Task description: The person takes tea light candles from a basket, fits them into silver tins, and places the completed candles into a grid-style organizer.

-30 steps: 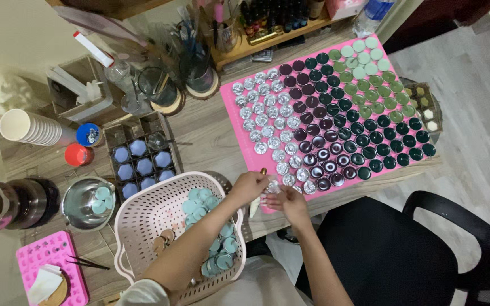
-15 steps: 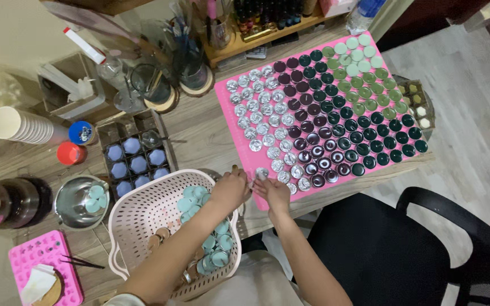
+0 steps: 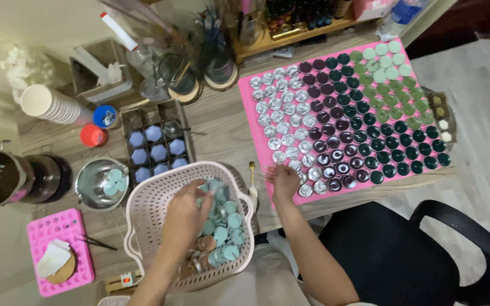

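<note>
My left hand (image 3: 187,212) is down inside the pink basket (image 3: 143,226), with its fingers curled over the pile of little round tins (image 3: 222,226) in there. Most of the tins are pale blue-green, and a few near the bottom look brown. I think my fingers are closing on one or two tins, but my hand hides them, so I cannot tell for sure. My right hand (image 3: 283,180) rests on the near left corner of the big pink mat (image 3: 256,122), fingers bent and pressing on the silver tins (image 3: 282,122) there. I cannot tell if it holds one. The mat is full of rows of tins: silver on the left, then dark purple ones (image 3: 327,116), then dark green ones (image 3: 395,141), and light green ones (image 3: 389,62) at the far corner. A small gold spoon (image 3: 252,180) lies on the table between the basket and the mat. Just past the basket stands a dark tray of blue shapes (image 3: 157,147), and beside that a metal bowl (image 3: 94,184) with a few blue-green tins in it.
</note>
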